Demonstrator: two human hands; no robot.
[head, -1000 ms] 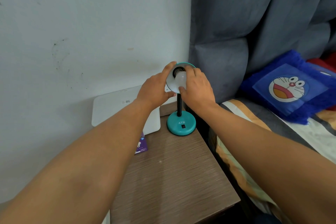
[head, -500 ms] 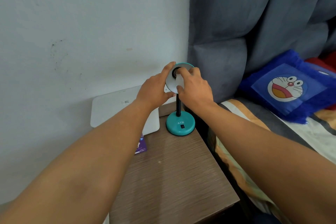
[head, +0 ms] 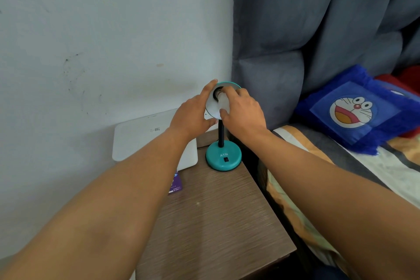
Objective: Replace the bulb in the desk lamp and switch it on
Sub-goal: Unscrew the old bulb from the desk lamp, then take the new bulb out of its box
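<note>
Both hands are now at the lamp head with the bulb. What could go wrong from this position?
1. The right hand grips the bulb by its glass; a skewed turn could jam it.
2. The lamp stands near the table edge by the bed; if the left hand slips, it may tip.

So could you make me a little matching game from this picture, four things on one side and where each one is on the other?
Things:
1. bulb
2. switch
3. white box
4. cartoon cushion

Places:
A. leaning against the wall
B. on the bed
C. in the right hand's grip, at the lamp shade that the left hand steadies
D. on the teal lamp base

Pairs: 1-C, 2-D, 3-A, 4-B
</note>
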